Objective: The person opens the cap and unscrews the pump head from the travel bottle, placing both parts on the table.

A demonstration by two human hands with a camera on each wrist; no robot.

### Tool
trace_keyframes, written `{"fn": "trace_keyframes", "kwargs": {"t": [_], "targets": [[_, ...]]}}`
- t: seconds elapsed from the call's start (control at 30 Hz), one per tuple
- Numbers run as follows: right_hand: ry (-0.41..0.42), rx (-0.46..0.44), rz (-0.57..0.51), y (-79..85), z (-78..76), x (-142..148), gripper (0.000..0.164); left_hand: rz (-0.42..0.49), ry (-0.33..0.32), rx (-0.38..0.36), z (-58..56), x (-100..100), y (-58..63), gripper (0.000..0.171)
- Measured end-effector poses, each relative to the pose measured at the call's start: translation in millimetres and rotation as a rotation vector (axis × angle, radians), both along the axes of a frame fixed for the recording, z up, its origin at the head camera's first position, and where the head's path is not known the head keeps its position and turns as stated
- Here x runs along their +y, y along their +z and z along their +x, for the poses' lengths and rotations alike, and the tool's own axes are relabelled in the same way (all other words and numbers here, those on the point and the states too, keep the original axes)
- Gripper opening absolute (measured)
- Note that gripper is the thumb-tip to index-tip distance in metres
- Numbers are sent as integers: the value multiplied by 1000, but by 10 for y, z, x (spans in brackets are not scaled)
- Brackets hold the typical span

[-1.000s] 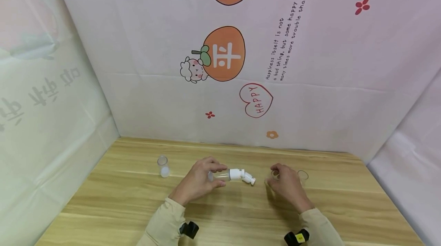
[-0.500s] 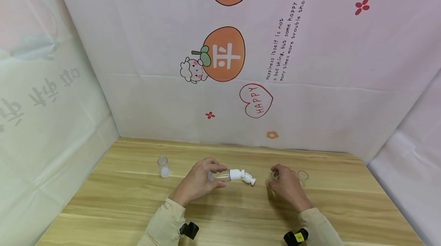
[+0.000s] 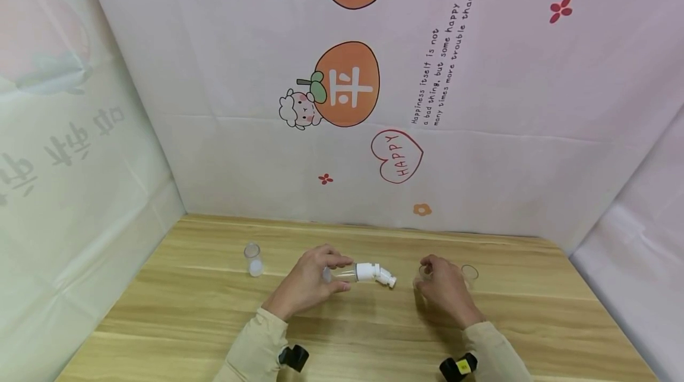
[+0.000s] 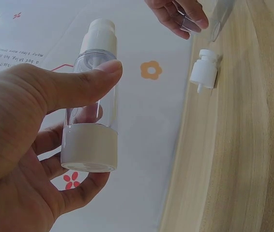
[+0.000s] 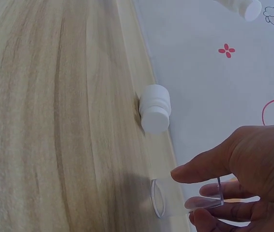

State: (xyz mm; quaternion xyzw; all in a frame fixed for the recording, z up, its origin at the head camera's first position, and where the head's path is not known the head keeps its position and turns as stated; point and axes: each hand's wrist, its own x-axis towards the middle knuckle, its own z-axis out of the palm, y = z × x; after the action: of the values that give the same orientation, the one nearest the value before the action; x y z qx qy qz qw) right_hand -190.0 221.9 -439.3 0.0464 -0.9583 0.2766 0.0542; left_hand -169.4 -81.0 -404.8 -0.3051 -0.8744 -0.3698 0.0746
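Observation:
My left hand grips a pump bottle with a clear body, white base and white pump head. Thumb and fingers wrap its middle, and in the head view the bottle points right. My right hand holds a clear plastic cap between thumb and fingers, its open rim towards the table. Between the hands, a separate white pump head stands on the table; a short stem shows on it in the left wrist view.
A second clear bottle with a white part inside its outline stands at the table's left. Another clear cap is just beyond my right hand. The wooden table meets a printed cloth wall at the back.
The clear cap in my right hand has tilted slightly. My left hand and the pump bottle hold still.

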Motion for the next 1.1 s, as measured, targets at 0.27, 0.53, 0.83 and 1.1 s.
{"fn": "trace_keyframes", "kwargs": {"t": [0.27,0.53,0.83,1.1], "targets": [[-3,7,3,-11,-14,5,39,-1,0,27,3,-5,-5,38],[-5,11,6,-26,-23,13,39,-2,-1,50,1,1,-10,38],[1,8,-5,-35,-18,25,40,-10,-7,39,2,10,10,37],[20,13,-10,-18,3,30,44,-8,-7,28,3,19,14,37]]}}
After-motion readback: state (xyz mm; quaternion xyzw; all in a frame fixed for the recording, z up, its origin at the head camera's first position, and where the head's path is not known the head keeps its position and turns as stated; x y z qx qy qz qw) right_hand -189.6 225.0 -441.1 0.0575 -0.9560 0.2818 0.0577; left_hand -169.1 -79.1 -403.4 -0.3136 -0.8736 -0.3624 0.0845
